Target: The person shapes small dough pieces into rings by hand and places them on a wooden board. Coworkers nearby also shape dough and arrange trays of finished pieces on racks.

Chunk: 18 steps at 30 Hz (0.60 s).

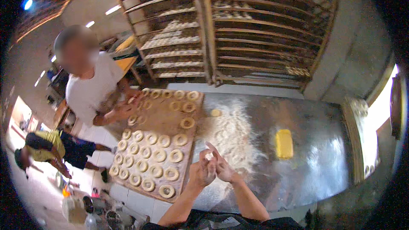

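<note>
My left hand [203, 171] is up over the floury metal table [324, 145], fingers curled in close around a small bit of pale dough [209, 156], and my right hand [221, 166] is pressed right against it, one finger poking up, pinching the same bit. So both hands are closed on the dough, just above the near edge of the table. Going from the left: a co-worker in a white shirt [91, 87] stands at the far side of the wooden board [168, 121] and reaches a hand [128, 108] onto it. The board is full of dough rings [159, 155] in neat rows, close but not touching. Next comes a big patch of white flour [232, 132], with one small dough lump [216, 112] at its far end. Then a yellow block [284, 143], maybe butter or a scraper, I cannot tell which. Behind all of it stands a tall wooden rack [238, 25] with many shelves. To do this well, I think the dough should be rolled softly and evenly, with floury fingers so it does not stick, and the ends joined tight.
</note>
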Each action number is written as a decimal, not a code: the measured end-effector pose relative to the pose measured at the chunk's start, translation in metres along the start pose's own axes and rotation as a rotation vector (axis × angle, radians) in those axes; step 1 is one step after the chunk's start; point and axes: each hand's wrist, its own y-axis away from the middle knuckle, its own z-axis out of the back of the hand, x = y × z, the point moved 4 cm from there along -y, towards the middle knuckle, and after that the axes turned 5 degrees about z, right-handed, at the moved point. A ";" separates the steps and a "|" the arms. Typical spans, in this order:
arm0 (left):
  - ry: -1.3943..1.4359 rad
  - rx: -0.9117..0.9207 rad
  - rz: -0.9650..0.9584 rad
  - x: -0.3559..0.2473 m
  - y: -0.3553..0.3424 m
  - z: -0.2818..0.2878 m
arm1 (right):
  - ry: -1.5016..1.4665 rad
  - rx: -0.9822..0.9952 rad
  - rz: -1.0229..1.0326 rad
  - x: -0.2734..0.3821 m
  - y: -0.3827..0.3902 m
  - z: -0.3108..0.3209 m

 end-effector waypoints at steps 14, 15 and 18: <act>0.031 -0.010 0.175 0.098 -0.038 0.068 | 0.546 -0.034 0.277 -0.045 -0.090 -0.069; 0.035 -0.054 0.150 0.106 -0.043 0.075 | 0.427 -0.085 0.237 -0.054 -0.097 -0.070; 0.050 -0.099 0.114 0.129 -0.064 0.087 | -0.075 -0.348 -0.075 -0.091 -0.112 -0.066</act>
